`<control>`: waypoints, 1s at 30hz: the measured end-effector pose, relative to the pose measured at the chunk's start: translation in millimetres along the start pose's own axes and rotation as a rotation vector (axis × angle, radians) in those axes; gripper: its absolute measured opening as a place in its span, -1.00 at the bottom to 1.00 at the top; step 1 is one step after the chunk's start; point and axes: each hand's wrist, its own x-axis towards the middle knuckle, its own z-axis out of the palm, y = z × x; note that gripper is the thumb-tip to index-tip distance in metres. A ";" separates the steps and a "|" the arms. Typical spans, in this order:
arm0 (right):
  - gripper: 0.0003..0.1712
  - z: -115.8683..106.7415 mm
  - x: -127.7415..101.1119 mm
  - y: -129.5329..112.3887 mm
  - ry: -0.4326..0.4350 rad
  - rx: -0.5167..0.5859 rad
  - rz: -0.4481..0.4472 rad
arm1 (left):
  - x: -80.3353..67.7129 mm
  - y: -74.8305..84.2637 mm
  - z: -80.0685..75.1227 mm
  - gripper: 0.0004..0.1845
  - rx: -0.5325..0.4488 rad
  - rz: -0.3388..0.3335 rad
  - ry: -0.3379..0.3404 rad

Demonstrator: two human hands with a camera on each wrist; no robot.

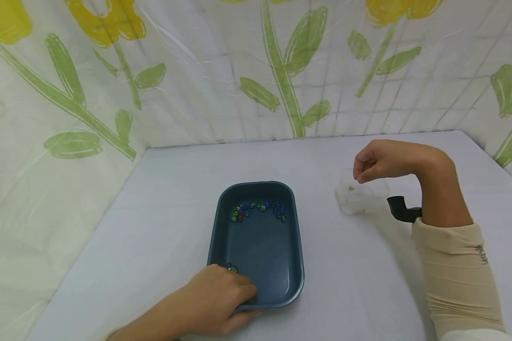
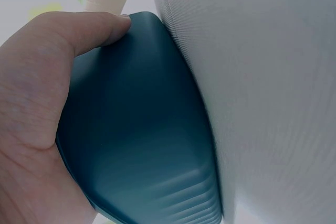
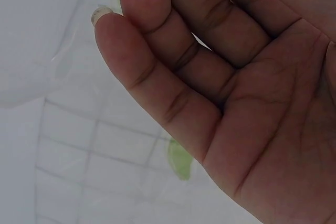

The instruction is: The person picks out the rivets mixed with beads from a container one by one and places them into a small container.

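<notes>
In the head view my left hand (image 1: 215, 296) grips the near left corner of a dark blue plastic tray (image 1: 264, 255). The thumb lies along the tray's outer wall (image 2: 142, 103) in the left wrist view, and the fingers reach over the rim. Glass marbles (image 1: 256, 206), blue, green and yellowish, lie in an arc at the tray's far end; a few more sit beside my left hand. Over a clear plastic container (image 1: 350, 201), my right hand (image 1: 386, 160) hangs with bent wrist and fingers curled downward. Its palm shows bare in the right wrist view; I cannot tell whether its fingertips pinch anything.
A white cloth covers the table (image 1: 162, 213). Behind it hangs a translucent curtain (image 1: 196, 94) with yellow flowers and green leaves. A black curved piece (image 1: 403, 210) sticks out at my right wrist, above a beige sleeve (image 1: 456, 274). Small brownish bits (image 1: 351, 188) show at the clear container.
</notes>
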 end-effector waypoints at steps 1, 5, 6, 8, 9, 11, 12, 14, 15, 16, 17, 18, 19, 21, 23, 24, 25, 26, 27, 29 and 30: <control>-0.95 0.0 0.1 0.1 -0.001 -0.002 -0.001 | 0.0 0.0 0.0 -0.64 0.000 0.000 0.000; -0.95 -0.4 0.6 1.0 -0.005 -0.004 -0.002 | -0.2 -0.2 0.2 -0.64 -0.003 -0.002 -0.003; -0.95 -0.5 0.8 1.2 -0.005 -0.004 -0.003 | -0.2 -0.4 0.4 -0.64 -0.001 -0.002 -0.003; -0.95 -0.7 1.0 1.7 -0.004 -0.006 -0.001 | -0.4 -0.4 0.5 -0.63 -0.001 -0.001 -0.001; -0.95 -0.8 1.1 1.9 -0.003 -0.009 -0.002 | -0.4 -0.5 0.6 -0.63 -0.001 0.000 0.001; -0.95 -1.0 1.1 2.3 -0.003 -0.013 0.002 | -0.3 -0.5 0.6 -0.64 -0.002 0.001 0.005; -0.95 -1.1 1.1 2.4 -0.004 -0.015 0.004 | -0.4 -0.6 0.7 -0.64 -0.001 0.002 0.007; -0.95 -1.4 0.8 2.6 -0.004 -0.023 0.008 | -0.4 -0.7 0.8 -0.64 -0.001 0.003 0.011; -0.95 -1.6 0.6 2.7 -0.003 -0.026 0.011 | -0.6 -0.8 1.0 -0.64 -0.002 0.005 0.013; -0.96 -1.8 0.4 2.7 -0.003 -0.029 0.014 | -0.7 -0.9 1.1 -0.64 -0.001 0.007 0.014; -0.96 -2.0 0.1 2.6 -0.004 -0.031 0.018 | -0.9 -0.9 1.2 -0.64 -0.001 0.007 0.016; -0.97 -2.2 0.0 2.5 -0.004 -0.031 0.019 | -1.0 -1.0 1.3 -0.64 -0.001 0.008 0.017; -0.97 -2.3 -0.2 2.4 -0.004 -0.032 0.022 | -1.0 -1.1 1.3 -0.64 -0.004 0.008 0.017; -0.97 -2.3 -0.6 2.2 -0.006 -0.029 0.025 | -1.0 -1.2 1.2 -0.64 -0.007 0.008 0.017; -0.97 -2.2 -1.1 2.0 -0.008 -0.027 0.026 | -1.1 -1.1 1.0 -0.63 -0.013 0.008 0.018; -0.97 -2.1 -1.4 2.0 -0.007 -0.027 0.026 | -1.1 -1.0 0.9 -0.63 -0.015 0.008 0.019; -0.97 -2.0 -1.7 2.1 -0.005 -0.028 0.027 | -1.1 -0.9 0.9 -0.63 -0.017 0.010 0.020; -0.97 -2.0 -1.9 2.1 -0.004 -0.030 0.028 | -1.2 -0.8 0.8 -0.62 -0.014 0.010 0.021; -0.97 -2.1 -2.1 2.2 -0.002 -0.033 0.029 | -1.2 -0.7 0.7 -0.62 -0.012 0.011 0.022; -0.97 -2.2 -2.0 2.7 -0.001 -0.038 0.029 | -1.3 -0.5 0.5 -0.62 -0.005 0.011 0.023; -0.96 -2.3 -1.9 3.2 -0.003 -0.039 0.028 | -1.2 -0.4 0.4 -0.62 -0.003 0.010 0.021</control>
